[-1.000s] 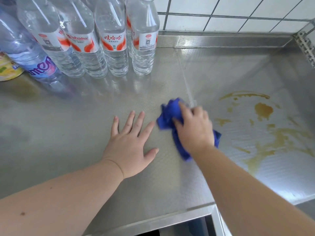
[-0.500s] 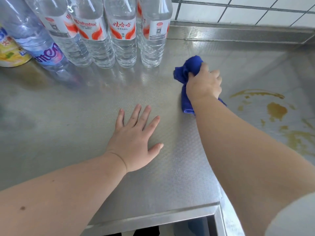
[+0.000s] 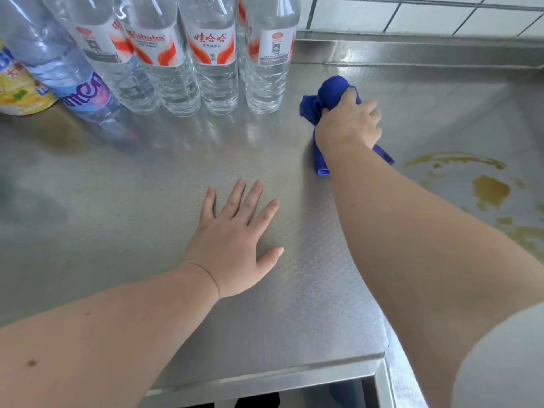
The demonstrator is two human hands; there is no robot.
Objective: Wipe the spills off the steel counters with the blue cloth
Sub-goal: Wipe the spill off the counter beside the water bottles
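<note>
Two hands share the work: the right hand (image 3: 350,128) bunches the blue cloth (image 3: 326,98) in curled fingers and presses it to the steel surface (image 3: 294,290) at upper centre, probably so the wad scrubs firmly. The left hand (image 3: 232,245) lies flat with fingers spread at centre, seemingly bracing the reach, while the brown spills (image 3: 490,189) sit unwiped at right, near the cloth.

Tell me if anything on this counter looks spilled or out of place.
Yes: a brown spill streaks and puddles the steel counter at right, unwiped. The right hand grips the blue cloth beside it, nearer the water bottles. The bottles stand upright.
</note>
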